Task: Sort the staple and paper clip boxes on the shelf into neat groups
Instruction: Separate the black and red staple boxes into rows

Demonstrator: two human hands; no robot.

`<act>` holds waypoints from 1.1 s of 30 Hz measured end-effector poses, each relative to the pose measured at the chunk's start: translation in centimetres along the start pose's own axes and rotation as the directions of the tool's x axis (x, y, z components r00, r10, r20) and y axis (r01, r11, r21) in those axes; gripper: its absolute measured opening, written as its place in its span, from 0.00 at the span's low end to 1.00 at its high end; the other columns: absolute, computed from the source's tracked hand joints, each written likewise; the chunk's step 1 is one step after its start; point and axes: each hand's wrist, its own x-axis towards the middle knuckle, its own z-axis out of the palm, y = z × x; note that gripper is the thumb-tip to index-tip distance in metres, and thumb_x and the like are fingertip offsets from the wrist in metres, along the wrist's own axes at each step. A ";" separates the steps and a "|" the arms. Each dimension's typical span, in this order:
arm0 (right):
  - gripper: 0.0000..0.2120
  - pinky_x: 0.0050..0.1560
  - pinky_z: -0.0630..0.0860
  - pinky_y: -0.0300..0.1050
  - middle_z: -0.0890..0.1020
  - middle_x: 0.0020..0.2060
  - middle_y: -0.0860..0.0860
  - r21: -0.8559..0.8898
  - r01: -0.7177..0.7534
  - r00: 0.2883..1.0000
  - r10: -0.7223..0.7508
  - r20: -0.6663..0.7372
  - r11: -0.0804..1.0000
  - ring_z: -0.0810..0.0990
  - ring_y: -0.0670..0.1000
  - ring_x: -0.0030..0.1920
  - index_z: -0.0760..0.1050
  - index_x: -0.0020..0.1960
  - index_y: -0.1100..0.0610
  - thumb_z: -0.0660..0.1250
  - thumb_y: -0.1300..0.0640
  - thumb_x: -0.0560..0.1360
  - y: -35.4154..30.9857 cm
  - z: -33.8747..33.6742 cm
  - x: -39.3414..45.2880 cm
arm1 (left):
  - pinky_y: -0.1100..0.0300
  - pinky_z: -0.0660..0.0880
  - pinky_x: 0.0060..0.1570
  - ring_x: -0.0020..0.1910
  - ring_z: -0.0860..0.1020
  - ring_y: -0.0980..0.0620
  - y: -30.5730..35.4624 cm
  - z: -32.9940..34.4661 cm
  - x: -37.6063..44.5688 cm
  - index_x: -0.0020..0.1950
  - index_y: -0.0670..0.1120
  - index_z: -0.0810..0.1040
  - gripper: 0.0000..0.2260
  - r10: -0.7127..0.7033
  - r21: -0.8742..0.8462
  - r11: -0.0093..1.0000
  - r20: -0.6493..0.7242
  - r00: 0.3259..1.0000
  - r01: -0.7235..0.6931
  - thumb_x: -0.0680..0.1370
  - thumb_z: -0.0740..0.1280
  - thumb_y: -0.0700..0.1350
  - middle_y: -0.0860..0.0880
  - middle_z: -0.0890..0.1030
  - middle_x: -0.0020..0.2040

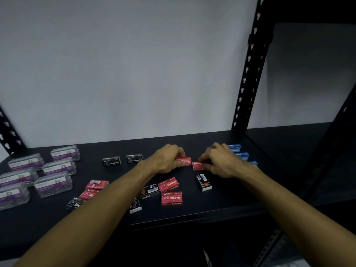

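On the black shelf (221, 205) my left hand (167, 158) grips a red staple box (184, 160) at mid-shelf. Just right of it my right hand (221, 160) grips a second red staple box (198, 165). Several blue staple boxes (243, 156) sit behind my right hand, partly hidden. Two black staple boxes (123, 160) stand side by side at the back centre. More red boxes (170, 190) and black boxes (203, 182) lie scattered near the front. Several clear paper clip boxes with purple labels (53, 183) are grouped at the left.
A white wall rises behind the shelf. A black perforated upright (248, 74) stands at the back right, another (8, 133) at the far left. The shelf's front edge runs below the scattered boxes.
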 end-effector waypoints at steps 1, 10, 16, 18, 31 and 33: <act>0.18 0.66 0.61 0.51 0.78 0.64 0.45 0.000 -0.001 1.000 0.001 0.002 1.000 0.68 0.51 0.65 0.74 0.68 0.46 0.62 0.45 0.80 0.0 0.0 0.0 | 0.59 0.73 0.51 0.49 0.76 0.55 -0.1 -0.1 -0.1 0.58 0.49 0.78 0.12 -0.010 -0.024 1.000 -0.005 1.000 0.010 0.77 0.70 0.51 0.52 0.79 0.54; 0.18 0.68 0.61 0.52 0.78 0.63 0.47 0.010 -0.009 1.000 0.009 -0.019 1.000 0.68 0.51 0.66 0.74 0.68 0.48 0.63 0.45 0.79 -0.2 0.1 0.1 | 0.56 0.77 0.44 0.45 0.79 0.53 -0.1 -0.7 -0.8 0.49 0.50 0.73 0.10 -0.028 -0.151 0.988 0.015 1.000 0.030 0.74 0.73 0.42 0.52 0.79 0.47; 0.22 0.68 0.61 0.51 0.77 0.64 0.48 0.008 -0.018 1.000 0.018 -0.016 1.000 0.68 0.51 0.67 0.73 0.69 0.50 0.64 0.43 0.78 -0.3 0.0 0.3 | 0.64 0.71 0.40 0.42 0.77 0.57 -0.2 -1.0 -1.1 0.52 0.48 0.76 0.08 -0.025 -0.186 0.982 0.011 1.000 0.027 0.76 0.71 0.39 0.53 0.79 0.46; 0.23 0.68 0.61 0.51 0.76 0.64 0.49 0.002 -0.022 1.000 0.022 -0.006 1.000 0.68 0.52 0.67 0.72 0.70 0.50 0.64 0.42 0.78 -0.4 -0.1 0.3 | 0.64 0.72 0.42 0.43 0.78 0.57 -0.3 -1.0 -1.2 0.52 0.49 0.76 0.08 -0.026 -0.200 0.979 0.011 1.000 0.028 0.76 0.70 0.38 0.53 0.79 0.46; 0.13 0.63 0.64 0.48 0.74 0.52 0.46 0.033 -0.006 0.998 0.008 -0.061 0.999 0.70 0.50 0.58 0.74 0.57 0.49 0.68 0.45 0.75 -1.0 -0.1 0.0 | 0.60 0.78 0.50 0.45 0.79 0.57 -0.8 -1.0 -1.7 0.55 0.49 0.77 0.11 -0.031 -0.251 0.967 0.004 1.000 0.031 0.77 0.69 0.36 0.52 0.81 0.51; 0.11 0.62 0.64 0.47 0.72 0.49 0.44 0.042 -0.003 0.997 0.006 -0.074 0.999 0.70 0.49 0.57 0.73 0.54 0.49 0.68 0.46 0.75 -1.1 0.0 0.0 | 0.58 0.79 0.52 0.45 0.79 0.57 -0.9 -1.1 -1.9 0.55 0.49 0.77 0.11 -0.030 -0.251 0.968 0.007 1.000 0.030 0.77 0.69 0.36 0.52 0.81 0.51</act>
